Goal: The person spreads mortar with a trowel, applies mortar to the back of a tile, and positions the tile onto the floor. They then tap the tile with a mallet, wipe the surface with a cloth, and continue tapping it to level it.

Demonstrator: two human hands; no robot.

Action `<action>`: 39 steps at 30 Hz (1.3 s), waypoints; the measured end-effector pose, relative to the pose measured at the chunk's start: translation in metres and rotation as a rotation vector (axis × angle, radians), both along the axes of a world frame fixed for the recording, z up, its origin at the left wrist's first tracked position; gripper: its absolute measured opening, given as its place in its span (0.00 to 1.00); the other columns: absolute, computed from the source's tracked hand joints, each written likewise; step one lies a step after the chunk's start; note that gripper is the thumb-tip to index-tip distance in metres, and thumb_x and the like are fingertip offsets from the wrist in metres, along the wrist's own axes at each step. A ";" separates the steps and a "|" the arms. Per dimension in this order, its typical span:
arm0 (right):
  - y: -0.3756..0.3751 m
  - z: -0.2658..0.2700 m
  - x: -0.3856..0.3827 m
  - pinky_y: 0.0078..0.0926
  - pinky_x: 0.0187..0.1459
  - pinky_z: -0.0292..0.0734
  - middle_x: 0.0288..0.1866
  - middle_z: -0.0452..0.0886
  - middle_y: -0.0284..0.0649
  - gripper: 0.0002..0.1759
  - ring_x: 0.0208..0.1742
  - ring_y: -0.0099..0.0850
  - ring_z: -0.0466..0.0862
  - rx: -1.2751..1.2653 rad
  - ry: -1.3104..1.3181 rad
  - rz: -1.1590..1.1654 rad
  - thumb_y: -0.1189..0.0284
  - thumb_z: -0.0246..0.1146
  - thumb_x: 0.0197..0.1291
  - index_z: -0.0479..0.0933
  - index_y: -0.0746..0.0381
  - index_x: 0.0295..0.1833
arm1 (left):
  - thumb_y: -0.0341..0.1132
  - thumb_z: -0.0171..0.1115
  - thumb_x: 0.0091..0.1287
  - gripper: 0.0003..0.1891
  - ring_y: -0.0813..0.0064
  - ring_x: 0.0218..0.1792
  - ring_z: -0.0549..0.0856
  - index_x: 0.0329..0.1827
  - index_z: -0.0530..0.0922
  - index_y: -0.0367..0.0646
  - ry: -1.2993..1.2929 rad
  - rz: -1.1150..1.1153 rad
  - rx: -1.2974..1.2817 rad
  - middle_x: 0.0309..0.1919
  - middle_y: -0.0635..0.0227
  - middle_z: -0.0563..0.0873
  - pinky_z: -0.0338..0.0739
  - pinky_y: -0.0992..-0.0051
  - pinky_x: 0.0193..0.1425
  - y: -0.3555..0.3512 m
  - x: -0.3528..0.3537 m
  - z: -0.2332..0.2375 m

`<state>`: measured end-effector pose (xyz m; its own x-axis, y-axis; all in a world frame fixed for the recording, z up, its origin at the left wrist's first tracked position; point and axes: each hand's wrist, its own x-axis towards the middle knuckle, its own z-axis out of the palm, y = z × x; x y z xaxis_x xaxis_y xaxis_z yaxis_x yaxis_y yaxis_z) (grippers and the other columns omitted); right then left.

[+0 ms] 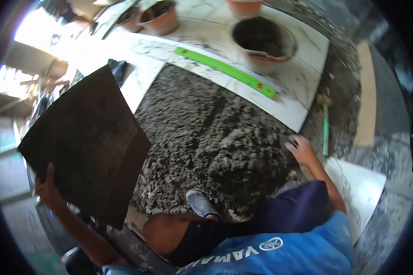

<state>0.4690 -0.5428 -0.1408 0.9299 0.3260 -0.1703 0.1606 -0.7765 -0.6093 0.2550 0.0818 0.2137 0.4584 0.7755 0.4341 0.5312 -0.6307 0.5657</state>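
A worker's left hand (49, 189) grips a large dark-brown square slab (85, 142), tilted beside rough grey mortar (192, 119), the right hand (302, 150) half-open near white marbled tiles (287, 109); two-handed support and an evened bed should help keep edges aligned.

Open room lies over the rough mortar bed (206, 128) at the centre of the frame, low and bare up to the tile edge. A large dark panel (87, 142) blocks the left side, while a green level (225, 72) and buckets (264, 43) obstruct the tiles (303, 78) above. At right, a green-handled hammer (325, 123) lies in the gap beside the tiles.
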 end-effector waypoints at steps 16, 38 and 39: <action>0.085 -0.008 -0.021 0.31 0.51 0.75 0.47 0.81 0.39 0.29 0.48 0.26 0.79 1.170 0.676 -0.083 0.48 0.49 0.73 0.73 0.63 0.60 | 0.41 0.65 0.65 0.28 0.65 0.52 0.83 0.63 0.73 0.30 -0.108 -0.516 -0.472 0.53 0.57 0.83 0.76 0.68 0.60 -0.143 0.147 -0.021; -0.099 -0.056 -0.058 0.37 0.40 0.72 0.29 0.79 0.49 0.28 0.31 0.37 0.75 0.270 0.366 -0.669 0.52 0.55 0.70 0.78 0.72 0.42 | 0.38 0.66 0.65 0.15 0.67 0.35 0.86 0.47 0.79 0.35 0.188 -0.477 -1.371 0.39 0.59 0.86 0.82 0.66 0.43 -0.257 0.215 -0.420; -0.099 -0.054 -0.048 0.37 0.40 0.72 0.30 0.80 0.50 0.29 0.32 0.39 0.76 0.266 0.317 -0.671 0.52 0.55 0.70 0.78 0.73 0.42 | 0.38 0.66 0.65 0.16 0.68 0.36 0.86 0.48 0.79 0.35 0.172 -0.488 -1.347 0.39 0.59 0.86 0.82 0.67 0.44 -0.263 0.221 -0.424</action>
<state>0.4208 -0.6415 -0.1949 0.8624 -0.2205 -0.4557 -0.5035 -0.4680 -0.7263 0.4759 -0.1813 -0.2098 0.7630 0.2966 -0.5743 0.5439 0.1857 0.8184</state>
